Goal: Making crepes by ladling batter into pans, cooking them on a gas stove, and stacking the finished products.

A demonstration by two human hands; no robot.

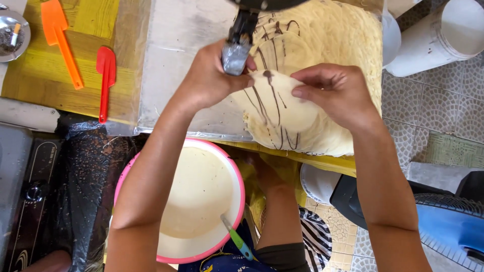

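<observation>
Your two forearms run up from the bottom edge and meet over a clear plastic sheet (pixel 176 60) spread on the yellow table (pixel 35 75). Below them, the pink-rimmed basin of pale batter (pixel 194 199) sits in your lap area, a green-and-blue utensil handle (pixel 236 242) leaning on its rim.

On the sheet lies a heap of thin pale crepes (pixel 333 45), streaked with dark lines; the heap's top edge is cut off by a dark object at the frame's upper border. Your right hand (pixel 338 93) is curled, thumb and fingertips pinching the edge of the topmost crepe (pixel 282 106). Your left hand (pixel 209 80) is closed around a grey handle (pixel 236 56) that rises into a black part; what tool it belongs to is hard to make out, as it runs out of view.

To the left lie an orange spatula (pixel 60 40) and a smaller red spatula (pixel 105 80), apart from both hands.
</observation>
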